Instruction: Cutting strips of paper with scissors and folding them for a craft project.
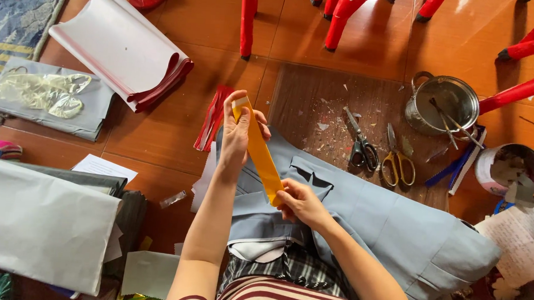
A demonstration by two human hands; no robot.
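Head view, one frame.

Yellow strip [259, 151]: long, flat, held taut btwn both hands, running diagonally from upper left to lower right, above the grey-blue garment [395, 227] spread on the floor.

L hand [239, 134]: raised, fingers curled and pressed together around the strip's upper end; the strip's top edge shows just past the fingertips [239, 99], thumb on the near side w/ strip passing under it.

R hand [299, 202]: lower, pinching the strip's bottom end btwn thumb and fingers; strip end disappears into the grip, tip not visible.

Surroundings: black-handled scissors [360, 142] and yellow-handled scissors [396, 157] lie side by side on the wooden board [317, 98], near but apart from the hands. Metal pot [443, 105] w/ tools inside stands further right. White-and-red folded sheets [124, 49] upper left, well apart. Small red-and-white strip bundle [211, 119] just beside L hand on floor.
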